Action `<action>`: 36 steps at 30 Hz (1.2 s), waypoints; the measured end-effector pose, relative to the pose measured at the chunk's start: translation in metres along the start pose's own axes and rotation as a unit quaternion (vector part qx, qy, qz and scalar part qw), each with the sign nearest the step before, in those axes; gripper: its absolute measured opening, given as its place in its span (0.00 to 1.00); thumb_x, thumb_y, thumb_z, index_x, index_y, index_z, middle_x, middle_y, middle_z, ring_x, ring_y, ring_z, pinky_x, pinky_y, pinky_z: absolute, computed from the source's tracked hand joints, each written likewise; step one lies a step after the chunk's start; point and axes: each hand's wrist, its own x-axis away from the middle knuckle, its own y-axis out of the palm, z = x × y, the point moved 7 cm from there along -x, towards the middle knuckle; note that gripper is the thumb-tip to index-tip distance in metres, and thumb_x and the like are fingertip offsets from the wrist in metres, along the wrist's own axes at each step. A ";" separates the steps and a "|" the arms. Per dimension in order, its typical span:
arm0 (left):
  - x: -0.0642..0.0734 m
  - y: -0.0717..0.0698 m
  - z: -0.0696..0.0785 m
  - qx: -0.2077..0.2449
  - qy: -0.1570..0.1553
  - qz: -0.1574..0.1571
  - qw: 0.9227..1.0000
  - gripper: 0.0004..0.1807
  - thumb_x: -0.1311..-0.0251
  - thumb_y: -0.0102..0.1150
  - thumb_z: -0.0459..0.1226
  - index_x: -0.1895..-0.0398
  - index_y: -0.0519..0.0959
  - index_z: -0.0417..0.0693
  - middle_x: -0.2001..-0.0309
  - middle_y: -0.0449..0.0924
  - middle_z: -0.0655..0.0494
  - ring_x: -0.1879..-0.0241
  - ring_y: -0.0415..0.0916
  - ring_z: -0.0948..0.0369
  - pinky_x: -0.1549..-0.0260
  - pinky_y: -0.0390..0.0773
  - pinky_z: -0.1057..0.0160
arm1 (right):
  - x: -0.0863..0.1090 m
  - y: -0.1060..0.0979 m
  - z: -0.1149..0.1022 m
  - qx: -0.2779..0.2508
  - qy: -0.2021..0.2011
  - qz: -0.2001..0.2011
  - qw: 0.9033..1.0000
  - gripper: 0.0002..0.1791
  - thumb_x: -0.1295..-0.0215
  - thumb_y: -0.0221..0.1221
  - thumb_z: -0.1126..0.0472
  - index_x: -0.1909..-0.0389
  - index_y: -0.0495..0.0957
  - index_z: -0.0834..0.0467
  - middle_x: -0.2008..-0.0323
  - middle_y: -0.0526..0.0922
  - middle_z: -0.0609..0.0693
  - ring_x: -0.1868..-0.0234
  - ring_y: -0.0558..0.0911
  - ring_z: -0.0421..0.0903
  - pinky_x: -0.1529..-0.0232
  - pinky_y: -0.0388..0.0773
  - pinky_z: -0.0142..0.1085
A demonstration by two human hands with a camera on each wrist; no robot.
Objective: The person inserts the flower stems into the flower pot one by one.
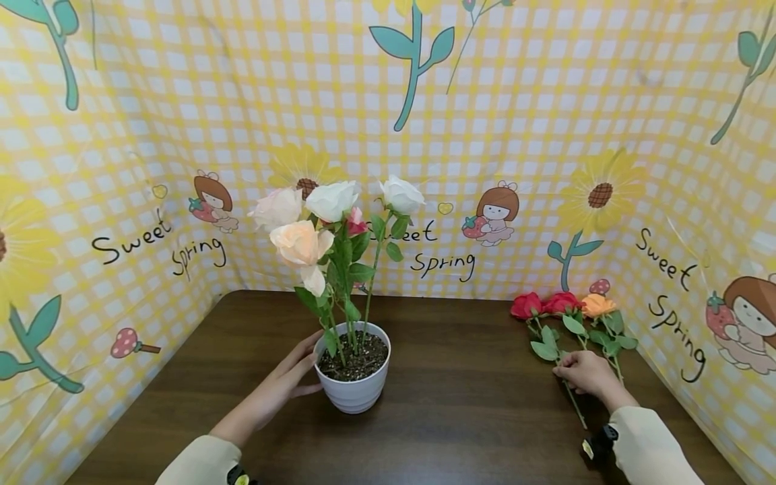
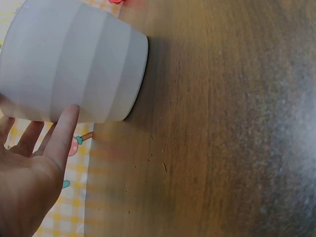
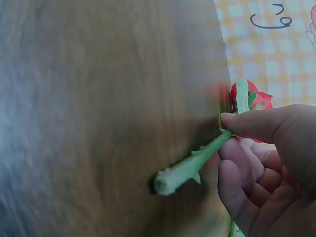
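A ribbed white flowerpot [image 1: 356, 396] filled with dark soil [image 1: 364, 357] stands on the table with several artificial roses upright in it: white [image 1: 332, 201], pale pink [image 1: 277, 207] and peach [image 1: 301, 244]. My left hand [image 1: 289, 372] rests against the pot's left side. In the left wrist view its extended fingers and thumb touch the pot wall [image 2: 74, 59]. Over at the right, my right hand [image 1: 585, 372] pinches the green stem [image 3: 190, 168] of a red rose [image 1: 526, 306] between thumb and fingers. The stem's cut end points toward me, close over the table.
Beside the held stem lie another red rose [image 1: 561, 302] and an orange rose [image 1: 599, 305], their leafy stems near the table's right edge. Yellow checked cloth [image 1: 461, 135] encloses the brown wooden table [image 1: 451, 377] at the back and sides.
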 end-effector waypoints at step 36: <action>0.001 0.000 0.001 -0.002 0.004 0.018 1.000 0.30 0.19 0.37 0.45 0.19 0.47 0.54 0.23 0.41 0.37 0.26 0.45 0.40 0.43 0.77 0.46 | 0.010 -0.005 -0.155 -0.058 -0.192 0.102 0.974 0.13 0.33 0.66 0.55 0.59 0.79 0.61 0.71 0.83 0.47 0.74 0.82 0.43 0.76 0.81 0.34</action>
